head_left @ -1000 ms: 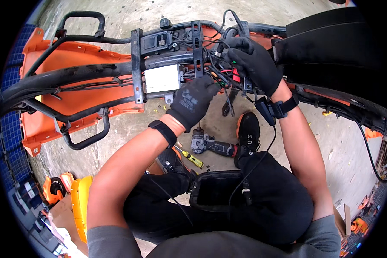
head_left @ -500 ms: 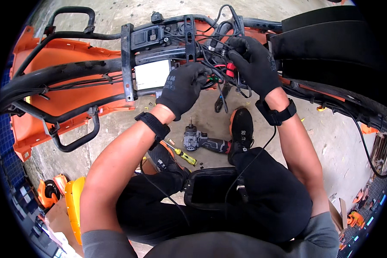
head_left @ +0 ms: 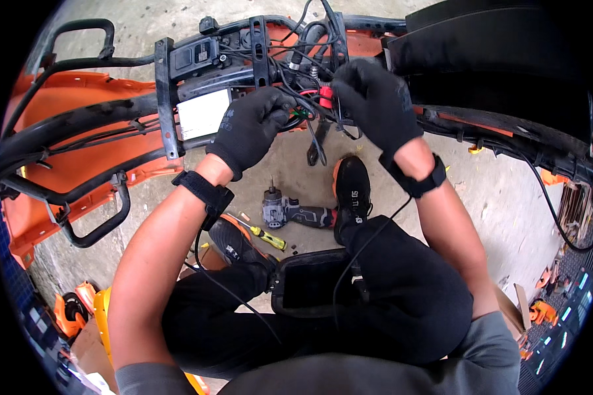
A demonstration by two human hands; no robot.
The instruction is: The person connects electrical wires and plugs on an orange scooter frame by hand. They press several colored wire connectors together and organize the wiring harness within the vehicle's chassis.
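Both hands wear black gloves and work at a bundle of black cables (head_left: pixel 308 58) in the middle of an orange vehicle frame. My left hand (head_left: pixel 252 126) is closed in a pinch beside the cables, just right of a white box (head_left: pixel 204 114); what its fingertips hold is hidden. Opposite it, my right hand (head_left: pixel 381 104) has its fingers curled together close to a red connector (head_left: pixel 325 97). I cannot make out what is in them. A loop of black cable hangs below its fingers, and a dark flat piece (head_left: pixel 319 141) dangles between the two hands.
Black tubes and a metal cross bracket (head_left: pixel 167 99) span orange body panels (head_left: pixel 95 161). A large black tyre-like part (head_left: pixel 487 62) fills the upper right. On the concrete floor lie a cordless drill (head_left: pixel 296 212) and a yellow-handled screwdriver (head_left: pixel 269 238), between my shoes. Orange parts lie at both sides.
The whole view has shifted, so the frame sits further left in the picture. Against the cables, my right hand has come slightly nearer to me; my left hand has hardly moved.
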